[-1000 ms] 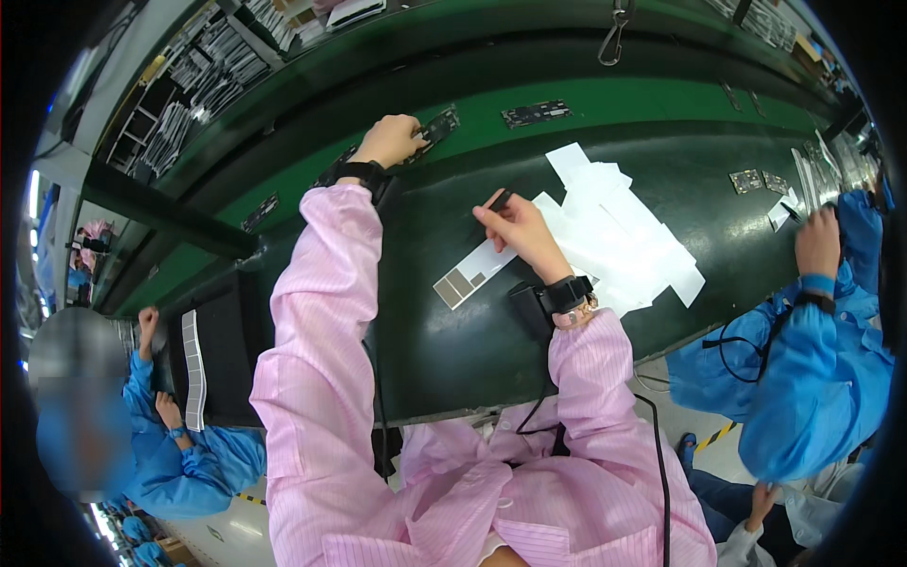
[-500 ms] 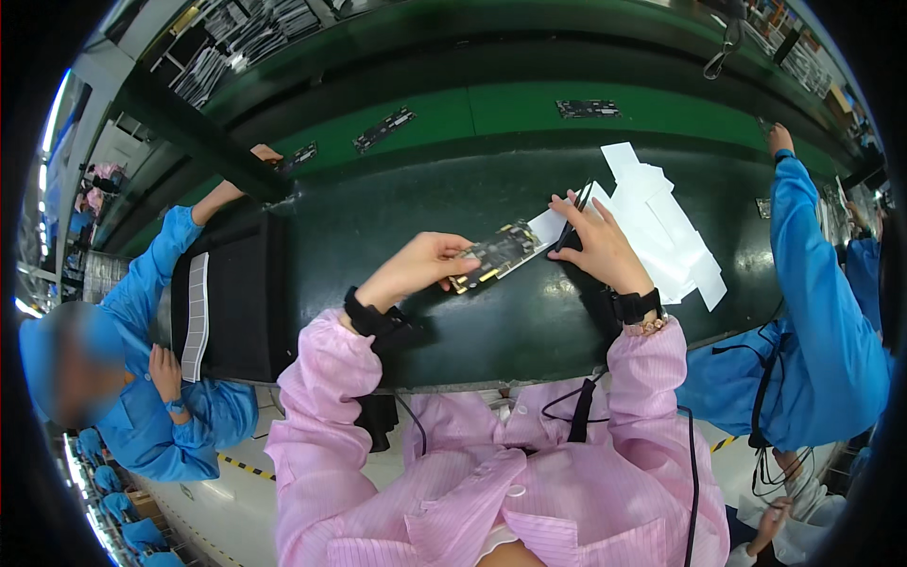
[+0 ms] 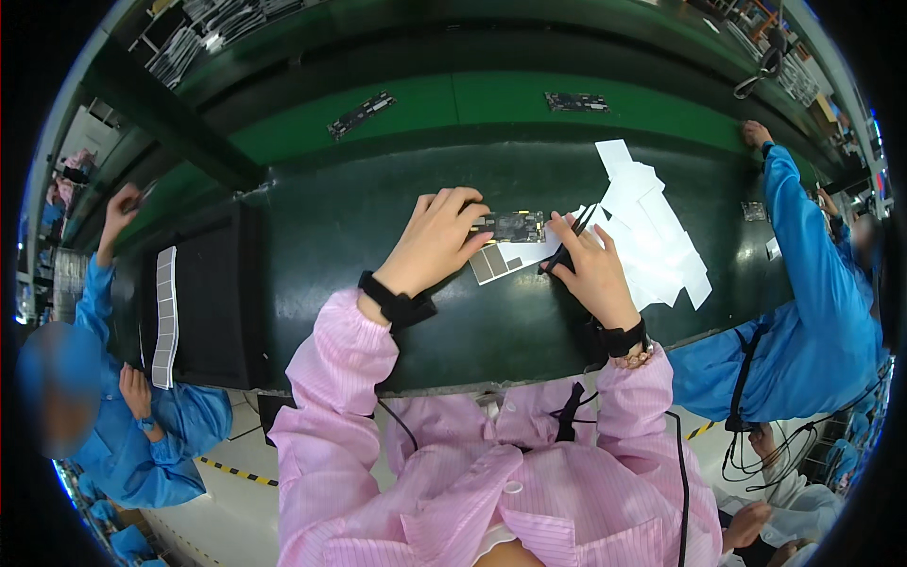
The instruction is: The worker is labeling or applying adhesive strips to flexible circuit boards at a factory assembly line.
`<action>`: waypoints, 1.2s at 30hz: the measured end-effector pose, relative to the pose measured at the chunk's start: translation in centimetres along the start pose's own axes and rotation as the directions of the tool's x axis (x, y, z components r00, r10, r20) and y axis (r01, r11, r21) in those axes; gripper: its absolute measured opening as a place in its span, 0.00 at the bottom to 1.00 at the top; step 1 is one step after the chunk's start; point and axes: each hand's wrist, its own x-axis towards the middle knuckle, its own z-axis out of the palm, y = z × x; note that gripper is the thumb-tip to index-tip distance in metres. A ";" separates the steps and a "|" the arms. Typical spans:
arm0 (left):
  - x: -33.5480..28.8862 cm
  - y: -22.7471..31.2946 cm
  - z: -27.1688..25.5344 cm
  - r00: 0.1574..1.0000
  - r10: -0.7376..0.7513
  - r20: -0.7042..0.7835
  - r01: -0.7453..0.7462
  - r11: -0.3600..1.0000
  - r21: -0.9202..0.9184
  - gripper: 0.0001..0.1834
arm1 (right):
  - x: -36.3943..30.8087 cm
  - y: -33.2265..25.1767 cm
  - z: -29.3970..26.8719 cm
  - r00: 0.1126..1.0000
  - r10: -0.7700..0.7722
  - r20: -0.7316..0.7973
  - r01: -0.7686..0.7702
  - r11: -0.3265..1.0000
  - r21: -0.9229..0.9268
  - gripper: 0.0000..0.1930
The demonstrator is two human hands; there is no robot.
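Note:
My left hand (image 3: 436, 238) grips the left end of a black circuit board (image 3: 515, 227), thumb below and fingers curled over the top. Partly under the board lies a white sheet with grey rectangular stickers (image 3: 491, 265). In my right hand (image 3: 597, 274) are black tweezers (image 3: 584, 219), their tips pointing up and away from me. The index finger of that hand is at the board's right end. Just to the right, a loose pile of white sheets (image 3: 652, 227) spreads over the dark green table.
Two circuit boards, one on the left (image 3: 361, 114) and one on the right (image 3: 576, 101), lie on the green strip beyond the table. A black tray (image 3: 213, 312) with a strip of grey stickers (image 3: 166, 317) stands at left. Co-workers in blue sit on both sides.
The board has come round from tilted to nearly level, and the grey stickers now show below it. My left hand has turned over its end. The left co-worker's raised hand has drawn back.

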 end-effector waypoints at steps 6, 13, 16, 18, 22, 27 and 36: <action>-3.2 0.8 -1.8 0.989 0.081 0.127 -0.079 0.997 -0.020 0.17 | 1.0 -0.8 -1.0 0.999 0.002 -0.046 -0.002 1.000 -0.011 0.26; -4.0 1.2 -0.3 0.975 0.071 0.210 -0.076 0.997 0.015 0.25 | 4.0 -1.9 0.0 0.947 0.306 -0.101 -0.073 0.510 0.857 0.17; -2.8 2.9 0.8 0.983 0.026 0.181 -0.041 0.996 0.079 0.25 | 4.8 -1.5 0.5 0.936 0.353 -0.015 -0.133 0.391 0.911 0.18; -1.9 3.2 1.5 0.990 0.042 0.132 -0.054 0.994 0.090 0.26 | 5.4 -0.8 1.6 0.921 0.387 -0.047 -0.104 0.360 0.927 0.20; -0.6 0.3 1.6 0.961 -0.224 0.161 0.275 0.761 -0.587 0.08 | 5.7 -0.3 2.7 0.843 0.529 0.100 -0.196 0.128 0.972 0.25; 2.7 -6.8 -2.0 0.968 0.224 0.113 -0.242 0.718 0.653 0.05 | 5.3 -0.2 2.5 0.861 0.503 -0.081 -0.087 0.301 0.950 0.20; -0.8 -0.5 1.5 0.911 0.268 -0.313 -0.206 0.954 0.216 0.06 | 5.2 -0.9 2.8 0.870 0.481 -0.109 -0.036 0.282 0.959 0.11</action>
